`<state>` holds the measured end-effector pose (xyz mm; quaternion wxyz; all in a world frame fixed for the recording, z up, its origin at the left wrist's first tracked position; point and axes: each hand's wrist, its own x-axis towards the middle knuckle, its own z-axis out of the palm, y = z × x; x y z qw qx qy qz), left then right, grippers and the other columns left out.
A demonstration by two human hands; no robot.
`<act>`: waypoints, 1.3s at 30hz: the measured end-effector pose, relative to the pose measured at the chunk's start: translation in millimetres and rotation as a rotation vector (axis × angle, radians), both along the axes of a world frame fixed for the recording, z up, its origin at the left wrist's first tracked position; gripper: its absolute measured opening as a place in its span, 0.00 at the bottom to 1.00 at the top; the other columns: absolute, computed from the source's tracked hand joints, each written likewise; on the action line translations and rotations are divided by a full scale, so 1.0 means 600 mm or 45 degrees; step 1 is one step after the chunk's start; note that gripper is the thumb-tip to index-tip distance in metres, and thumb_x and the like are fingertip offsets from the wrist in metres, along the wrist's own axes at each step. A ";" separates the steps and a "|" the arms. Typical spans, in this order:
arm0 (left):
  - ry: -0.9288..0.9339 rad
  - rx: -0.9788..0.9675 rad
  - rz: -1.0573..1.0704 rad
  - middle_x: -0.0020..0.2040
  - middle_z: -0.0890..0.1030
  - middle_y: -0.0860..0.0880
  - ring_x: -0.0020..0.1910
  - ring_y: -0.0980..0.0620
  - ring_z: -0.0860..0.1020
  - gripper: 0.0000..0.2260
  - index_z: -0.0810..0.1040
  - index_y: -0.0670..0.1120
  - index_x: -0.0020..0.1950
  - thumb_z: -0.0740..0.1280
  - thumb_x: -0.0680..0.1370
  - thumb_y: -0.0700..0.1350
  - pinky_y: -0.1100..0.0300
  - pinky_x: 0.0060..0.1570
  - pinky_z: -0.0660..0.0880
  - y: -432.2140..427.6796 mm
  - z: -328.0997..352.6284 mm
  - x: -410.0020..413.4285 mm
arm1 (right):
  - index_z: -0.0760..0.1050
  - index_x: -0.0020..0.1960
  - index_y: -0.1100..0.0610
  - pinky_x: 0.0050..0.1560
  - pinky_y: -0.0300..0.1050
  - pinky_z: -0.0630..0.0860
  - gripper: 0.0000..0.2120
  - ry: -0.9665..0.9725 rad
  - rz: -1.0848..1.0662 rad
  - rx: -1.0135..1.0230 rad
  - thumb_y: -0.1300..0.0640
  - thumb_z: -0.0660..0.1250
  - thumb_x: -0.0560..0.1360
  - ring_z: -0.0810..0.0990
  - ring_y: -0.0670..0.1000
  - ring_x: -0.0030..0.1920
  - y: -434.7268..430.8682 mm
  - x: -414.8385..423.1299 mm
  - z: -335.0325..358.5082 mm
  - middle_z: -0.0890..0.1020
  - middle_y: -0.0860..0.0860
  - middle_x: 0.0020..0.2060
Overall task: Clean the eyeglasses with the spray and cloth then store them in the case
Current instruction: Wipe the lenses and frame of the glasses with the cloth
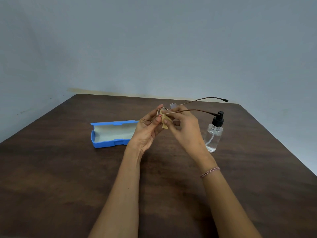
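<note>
Thin brown-framed eyeglasses are held above the table, their arms unfolded and pointing right. My left hand grips the frame at its left lens. My right hand pinches a small tan cloth against that lens from below. An open blue case with a pale lining lies on the table to the left of my hands. A clear spray bottle with a black pump top stands upright to the right, apart from my right hand.
The dark brown wooden table ends at a grey-blue wall behind. Its right edge runs diagonally past the bottle. A thread bracelet circles my right wrist.
</note>
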<state>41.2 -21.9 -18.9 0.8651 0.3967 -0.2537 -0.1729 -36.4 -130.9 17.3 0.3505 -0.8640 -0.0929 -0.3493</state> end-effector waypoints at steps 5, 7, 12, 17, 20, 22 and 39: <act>0.001 0.029 -0.014 0.46 0.85 0.51 0.43 0.57 0.83 0.27 0.84 0.51 0.50 0.83 0.53 0.52 0.64 0.42 0.79 -0.007 0.000 -0.005 | 0.78 0.58 0.60 0.53 0.41 0.75 0.12 0.035 -0.214 -0.047 0.64 0.65 0.76 0.78 0.51 0.51 0.000 0.003 -0.003 0.75 0.54 0.55; 0.008 0.020 -0.018 0.46 0.85 0.51 0.43 0.57 0.83 0.26 0.85 0.51 0.50 0.83 0.53 0.53 0.64 0.42 0.79 -0.008 0.001 -0.006 | 0.77 0.60 0.60 0.53 0.37 0.72 0.13 -0.002 -0.226 -0.042 0.64 0.64 0.76 0.76 0.51 0.53 0.011 0.002 -0.004 0.73 0.54 0.56; 0.006 -0.079 0.008 0.48 0.85 0.50 0.46 0.55 0.83 0.23 0.84 0.50 0.51 0.80 0.58 0.51 0.64 0.41 0.79 0.002 0.001 0.000 | 0.80 0.56 0.57 0.55 0.36 0.69 0.16 -0.045 -0.066 -0.142 0.69 0.68 0.71 0.74 0.52 0.56 0.005 -0.006 0.000 0.77 0.51 0.52; 0.013 0.033 -0.006 0.45 0.85 0.51 0.42 0.57 0.83 0.16 0.85 0.51 0.49 0.74 0.61 0.46 0.64 0.41 0.79 -0.007 0.001 -0.006 | 0.80 0.57 0.57 0.50 0.39 0.72 0.14 -0.117 -0.268 -0.137 0.66 0.68 0.73 0.75 0.53 0.55 0.006 -0.006 0.001 0.79 0.51 0.52; 0.023 0.039 -0.012 0.47 0.85 0.51 0.43 0.57 0.83 0.18 0.85 0.50 0.49 0.77 0.59 0.47 0.63 0.41 0.79 -0.006 -0.003 -0.002 | 0.80 0.57 0.57 0.53 0.41 0.74 0.14 -0.090 -0.185 -0.059 0.66 0.67 0.73 0.75 0.52 0.55 0.011 -0.003 0.001 0.79 0.51 0.52; 0.004 0.008 -0.005 0.49 0.84 0.51 0.45 0.56 0.83 0.21 0.84 0.50 0.49 0.80 0.57 0.49 0.63 0.41 0.79 -0.001 -0.005 0.003 | 0.81 0.55 0.57 0.53 0.43 0.75 0.13 -0.059 -0.073 -0.050 0.66 0.69 0.72 0.76 0.50 0.55 0.010 -0.004 0.002 0.80 0.51 0.51; -0.010 0.009 0.070 0.44 0.85 0.51 0.42 0.56 0.83 0.14 0.85 0.51 0.47 0.74 0.62 0.48 0.64 0.42 0.79 -0.006 -0.001 -0.003 | 0.81 0.53 0.59 0.53 0.40 0.70 0.12 -0.058 -0.189 -0.251 0.68 0.68 0.72 0.75 0.56 0.55 -0.011 -0.002 -0.003 0.80 0.54 0.50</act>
